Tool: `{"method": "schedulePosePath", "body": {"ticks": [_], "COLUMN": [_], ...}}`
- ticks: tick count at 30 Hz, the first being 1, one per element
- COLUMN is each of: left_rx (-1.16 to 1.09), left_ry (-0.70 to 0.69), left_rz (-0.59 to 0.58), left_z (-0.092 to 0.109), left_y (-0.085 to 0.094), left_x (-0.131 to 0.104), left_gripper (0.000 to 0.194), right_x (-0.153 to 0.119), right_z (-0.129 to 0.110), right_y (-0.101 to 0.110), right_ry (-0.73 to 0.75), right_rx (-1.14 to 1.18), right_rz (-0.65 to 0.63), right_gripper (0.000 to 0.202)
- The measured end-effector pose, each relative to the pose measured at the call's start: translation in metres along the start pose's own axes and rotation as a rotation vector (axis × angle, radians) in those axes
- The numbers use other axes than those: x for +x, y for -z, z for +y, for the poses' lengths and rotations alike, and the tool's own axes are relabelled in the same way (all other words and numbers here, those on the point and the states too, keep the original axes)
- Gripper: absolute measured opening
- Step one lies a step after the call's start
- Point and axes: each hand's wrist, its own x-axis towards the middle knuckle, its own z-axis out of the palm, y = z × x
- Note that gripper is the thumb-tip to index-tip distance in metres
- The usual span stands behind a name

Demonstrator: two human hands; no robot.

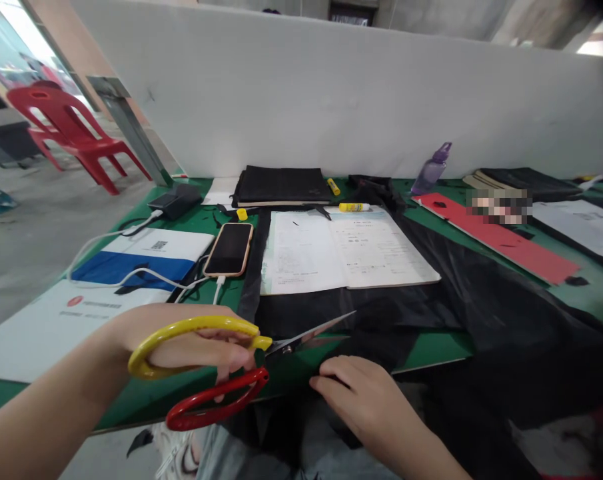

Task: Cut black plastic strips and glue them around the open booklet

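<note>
My left hand grips scissors with one yellow and one red handle loop. Their blades are parted and point right, over the front edge of the green table. To the right of the blade tips is my right hand, its fingers curled and pinched on dark, thin black sheet material; the pinch itself is partly hidden. A large black sheet spreads over the table and hangs down its front at the right. On this sheet lies an open book with printed pages.
A phone with a white cable lies left of the book, beside a white and blue folder. Glue sticks, a black-covered book, a red strip and a purple bottle lie or stand farther back, before a white partition.
</note>
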Motion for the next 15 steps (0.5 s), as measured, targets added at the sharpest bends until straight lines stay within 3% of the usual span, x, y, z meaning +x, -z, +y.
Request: {"method": "schedulePosePath", "body": {"ticks": [5, 12, 15], "left_rx": [-0.017, -0.089, -0.053], "left_ry": [0.029, 0.044, 0.07], "left_rz": [-0.148, -0.152, -0.096], "left_z": [0.0, 0.006, 0.009], "left_y": [0.0, -0.004, -0.001], "left_x": [0.008, 0.021, 0.022], "left_gripper": [0.034, 0.028, 0.029], "right_x": [-0.001, -0.001, 0.0], "right_z": [-0.001, -0.001, -0.002], "right_y": [0.011, 0.018, 0.021], "right_ry": [0.019, 0.046, 0.028], "right_rx": [-0.028, -0.042, -0.03], "right_rz": [0.089, 0.135, 0.174], "right_gripper": [0.018, 0.016, 0.015]}}
